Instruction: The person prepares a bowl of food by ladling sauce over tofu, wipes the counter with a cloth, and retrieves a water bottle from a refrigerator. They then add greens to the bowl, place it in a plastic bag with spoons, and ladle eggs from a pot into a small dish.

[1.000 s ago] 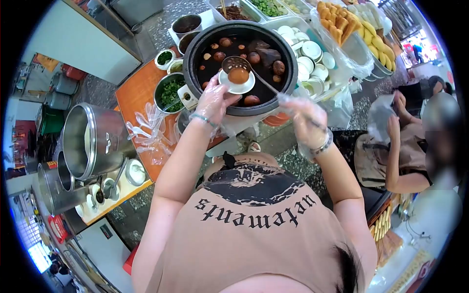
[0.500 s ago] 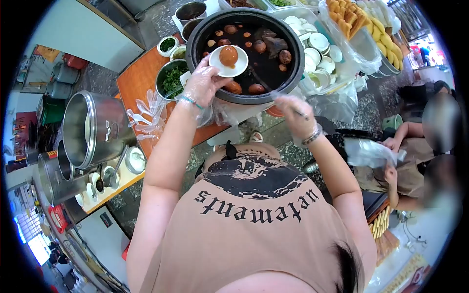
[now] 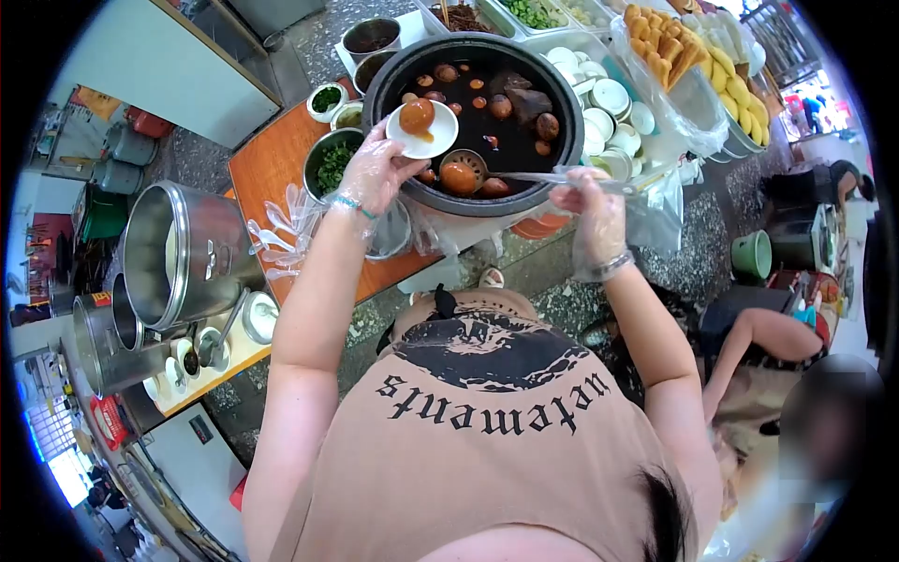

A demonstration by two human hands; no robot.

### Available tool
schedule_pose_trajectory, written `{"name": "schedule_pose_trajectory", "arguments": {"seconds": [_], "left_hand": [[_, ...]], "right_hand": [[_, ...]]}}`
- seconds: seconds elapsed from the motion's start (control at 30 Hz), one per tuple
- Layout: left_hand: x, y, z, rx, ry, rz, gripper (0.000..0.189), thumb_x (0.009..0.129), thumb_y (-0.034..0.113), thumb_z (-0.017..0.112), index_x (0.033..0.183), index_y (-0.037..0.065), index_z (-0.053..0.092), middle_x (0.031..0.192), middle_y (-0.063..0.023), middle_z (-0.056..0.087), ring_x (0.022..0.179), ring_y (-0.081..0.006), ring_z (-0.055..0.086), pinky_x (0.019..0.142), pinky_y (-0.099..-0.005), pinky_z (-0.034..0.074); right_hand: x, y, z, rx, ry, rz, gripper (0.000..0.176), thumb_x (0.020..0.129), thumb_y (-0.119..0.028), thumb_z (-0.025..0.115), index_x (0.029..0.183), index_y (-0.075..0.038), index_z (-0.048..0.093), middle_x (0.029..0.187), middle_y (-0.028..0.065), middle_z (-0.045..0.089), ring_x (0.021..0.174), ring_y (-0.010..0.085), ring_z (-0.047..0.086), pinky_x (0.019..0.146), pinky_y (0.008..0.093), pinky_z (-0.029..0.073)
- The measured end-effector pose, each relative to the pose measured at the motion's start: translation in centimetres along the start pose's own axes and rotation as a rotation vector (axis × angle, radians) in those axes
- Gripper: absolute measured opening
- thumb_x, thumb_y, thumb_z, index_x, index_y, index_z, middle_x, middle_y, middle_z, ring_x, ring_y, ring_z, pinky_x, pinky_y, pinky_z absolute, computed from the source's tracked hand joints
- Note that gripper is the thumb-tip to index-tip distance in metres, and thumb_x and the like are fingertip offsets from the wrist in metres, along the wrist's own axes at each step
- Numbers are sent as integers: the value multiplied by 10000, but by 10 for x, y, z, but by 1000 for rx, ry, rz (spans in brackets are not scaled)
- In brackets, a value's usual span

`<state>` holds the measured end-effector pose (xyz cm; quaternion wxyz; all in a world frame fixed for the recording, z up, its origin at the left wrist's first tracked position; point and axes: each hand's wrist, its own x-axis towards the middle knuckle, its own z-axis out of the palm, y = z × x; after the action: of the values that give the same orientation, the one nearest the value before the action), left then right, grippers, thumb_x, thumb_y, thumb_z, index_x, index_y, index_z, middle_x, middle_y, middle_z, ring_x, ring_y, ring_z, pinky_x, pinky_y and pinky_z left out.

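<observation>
My left hand [image 3: 373,176], in a clear plastic glove, grips a small white saucer [image 3: 433,139] by its left side. A brown braised egg [image 3: 417,116] rests on the saucer with a streak of sauce. The saucer is held over the left part of a large dark pot [image 3: 381,86] of dark broth. My right hand [image 3: 596,208], also gloved, is closed round the handle of a slotted ladle [image 3: 476,161]. Another brown egg [image 3: 458,178] sits in the ladle's bowl, low in the pot near its front rim. More eggs and dark chunks float in the broth.
Bowls of chopped greens [image 3: 330,167] stand left of the pot, with plastic spoons [image 3: 281,229] on the orange table. Stacked white saucers [image 3: 611,96] fill a bin at the right, beside fried dough sticks [image 3: 661,45]. A steel pot [image 3: 192,253] stands left. Another person's arm [image 3: 749,337] is at the right.
The ladle has come into clear view over the pot with an egg in its bowl. My left hand and saucer have shifted slightly left. The person at the right has changed posture.
</observation>
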<state>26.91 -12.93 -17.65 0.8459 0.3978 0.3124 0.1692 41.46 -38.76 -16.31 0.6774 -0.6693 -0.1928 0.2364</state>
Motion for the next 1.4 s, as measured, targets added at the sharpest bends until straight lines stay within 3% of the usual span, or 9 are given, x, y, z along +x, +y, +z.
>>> {"name": "schedule_pose_trajectory", "arguments": {"seconds": [0.3, 0.43, 0.57, 0.7, 0.77, 0.9, 0.97, 1.07, 1.4], "left_hand": [[9, -12, -9, -30, -15, 29, 498, 855, -45, 392, 1335, 82, 364, 1259, -115, 485, 1083, -264, 570, 864, -412, 537], [15, -22, -2, 1, 1, 87, 519, 853, 10, 450, 1353, 95, 340, 1266, -94, 512, 1110, -252, 569, 887, -408, 523], [10, -19, 24, -27, 65, 76, 600, 821, -77, 368, 1369, 149, 279, 1334, -91, 415, 1180, -276, 502, 909, -452, 502], [18, -29, 39, -82, 52, 139, 631, 802, -119, 356, 1360, 164, 271, 1331, -90, 408, 1165, -269, 507, 895, -437, 509], [28, -38, 41, -79, 40, 190, 660, 801, -132, 370, 1368, 187, 257, 1322, -85, 413, 1157, -261, 513, 872, -415, 520], [30, -31, 68, -84, 71, 165, 654, 804, -117, 388, 1362, 189, 241, 1323, -83, 413, 1149, -255, 522, 874, -413, 514], [38, -35, 69, -92, -1, 193, 606, 845, -87, 382, 1355, 198, 219, 1336, -84, 407, 1174, -256, 510, 943, -433, 470], [42, -34, 81, -171, 27, 182, 599, 854, -99, 353, 1366, 165, 189, 1347, -112, 397, 1182, -264, 504, 994, -452, 441], [49, -40, 77, -191, -58, 246, 662, 815, -75, 412, 1388, 155, 171, 1339, -116, 418, 1176, -278, 512, 945, -468, 461]], "right_hand": [[29, -25, -19, 88, 150, -41, 258, 927, -203, 473, 954, 30, 579, 756, 132, 649, 677, 188, 654, 644, 291, 542], [38, -48, -22, -76, 183, -138, 327, 928, -348, 507, 915, -28, 572, 729, 96, 637, 632, 169, 639, 606, 296, 537], [42, -74, -15, 177, 120, -170, 192, 948, -162, 460, 936, 7, 550, 732, 105, 634, 609, 167, 635, 595, 285, 552], [35, -98, -2, 115, 76, -219, 210, 962, -191, 479, 947, 2, 557, 749, 85, 645, 652, 156, 643, 642, 257, 539], [29, -117, 12, -359, 45, -338, 210, 961, -187, 487, 954, 7, 569, 785, 78, 660, 682, 137, 647, 646, 249, 524], [25, -108, 31, -459, -180, -661, 78, 888, -73, 577, 941, -18, 592, 861, 110, 672, 789, 193, 662, 687, 279, 512], [21, -105, 38, -705, -281, -845, 124, 845, -74, 606, 959, -29, 586, 881, 124, 656, 773, 283, 651, 664, 330, 527], [15, -105, 45, -1000, -437, -998, 256, 780, -91, 625, 1021, -52, 547, 799, 87, 596, 688, 265, 617, 578, 355, 512], [18, -107, 20, -1003, -430, -923, 363, 774, -7, 613, 1126, -86, 570, 965, 125, 630, 781, 309, 628, 644, 369, 520]]}}
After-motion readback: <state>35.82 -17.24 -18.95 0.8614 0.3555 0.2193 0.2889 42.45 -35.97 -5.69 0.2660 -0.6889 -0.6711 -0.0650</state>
